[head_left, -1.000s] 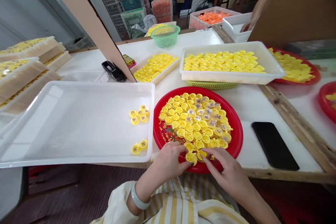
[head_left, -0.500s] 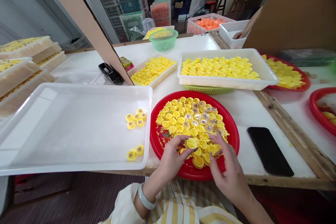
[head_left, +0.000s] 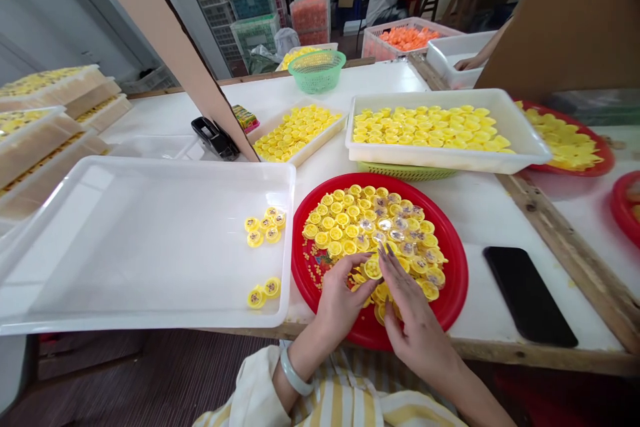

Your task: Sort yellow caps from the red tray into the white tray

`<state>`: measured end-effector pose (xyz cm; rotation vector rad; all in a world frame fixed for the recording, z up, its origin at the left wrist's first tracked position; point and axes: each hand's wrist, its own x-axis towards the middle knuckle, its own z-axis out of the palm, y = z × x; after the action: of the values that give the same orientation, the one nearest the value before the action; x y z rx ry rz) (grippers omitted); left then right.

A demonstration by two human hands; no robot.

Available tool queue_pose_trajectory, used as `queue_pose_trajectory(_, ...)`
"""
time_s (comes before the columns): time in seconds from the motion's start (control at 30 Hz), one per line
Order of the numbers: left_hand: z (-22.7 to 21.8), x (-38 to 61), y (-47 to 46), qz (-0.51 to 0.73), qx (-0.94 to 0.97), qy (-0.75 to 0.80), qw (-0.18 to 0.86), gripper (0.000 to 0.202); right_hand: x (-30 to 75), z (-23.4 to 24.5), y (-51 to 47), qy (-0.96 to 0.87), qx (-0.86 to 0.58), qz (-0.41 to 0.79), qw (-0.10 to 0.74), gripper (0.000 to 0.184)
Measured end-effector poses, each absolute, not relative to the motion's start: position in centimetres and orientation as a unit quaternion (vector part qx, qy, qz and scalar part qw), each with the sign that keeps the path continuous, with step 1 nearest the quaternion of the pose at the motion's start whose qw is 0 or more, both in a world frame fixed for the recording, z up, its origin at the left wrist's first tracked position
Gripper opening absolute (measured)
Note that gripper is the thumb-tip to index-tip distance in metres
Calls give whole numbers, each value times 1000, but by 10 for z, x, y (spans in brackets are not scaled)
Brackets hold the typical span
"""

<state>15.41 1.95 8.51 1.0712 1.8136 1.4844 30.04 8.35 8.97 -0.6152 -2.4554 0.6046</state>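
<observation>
My left hand [head_left: 341,293] is closed, pinching a small round yellow plastic cup [head_left: 373,269] between thumb and fingers, with its open side up and small pale beads inside. My right hand [head_left: 411,303] is right beside it, fingers stretched out and thumb apart, fingertips at the cup's right edge. Whether they touch it is hard to tell. Both hands are over a round red tray [head_left: 454,303] heaped with similar yellow cups [head_left: 343,219]. Some cups toward the right have shiny clear discs [head_left: 397,235] on top. Loose beads [head_left: 315,271] lie along the tray's left side.
A white tray [head_left: 150,240] at left has several yellow pieces with printed tops [head_left: 272,234]. Behind stand a white tray of yellow parts [head_left: 530,137] and a green basket [head_left: 317,73]. A black phone [head_left: 530,295] lies at right. Another person's hand [head_left: 470,63] shows beyond a cardboard divider.
My right hand has moved left and up from the heap to the cup in my left hand, its fingers closer together. The whole view has shifted slightly.
</observation>
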Motion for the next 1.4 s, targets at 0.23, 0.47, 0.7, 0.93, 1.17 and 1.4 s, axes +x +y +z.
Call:
queue_pose_trajectory(0.23, 84, 155, 22, 541, 428, 676, 257, 28, 302, 91, 86, -905, -236, 241, 258, 74)
queue_pose_trajectory(0.47, 86, 148, 18, 548, 400, 685, 265, 25, 327, 94, 114, -876, -315, 186, 315, 59)
queue_pose_trajectory(0.7, 75, 137, 4, 575, 322, 675, 333, 43, 365, 93, 155, -905, -343, -37, 247, 34)
queue_pose_trajectory(0.93, 82, 137, -7, 606, 295, 624, 395, 29, 354, 92, 151, -938, -287, -46, 190, 34)
queue_pose_trajectory(1.17, 88, 148, -8, 586, 290, 609, 450, 25, 342, 86, 144, -935, -283, -94, 192, 34)
queue_pose_trajectory(1.4, 97, 155, -10, 602, 251, 563, 507, 28, 340, 76, 147, -931, -254, -106, 238, 25)
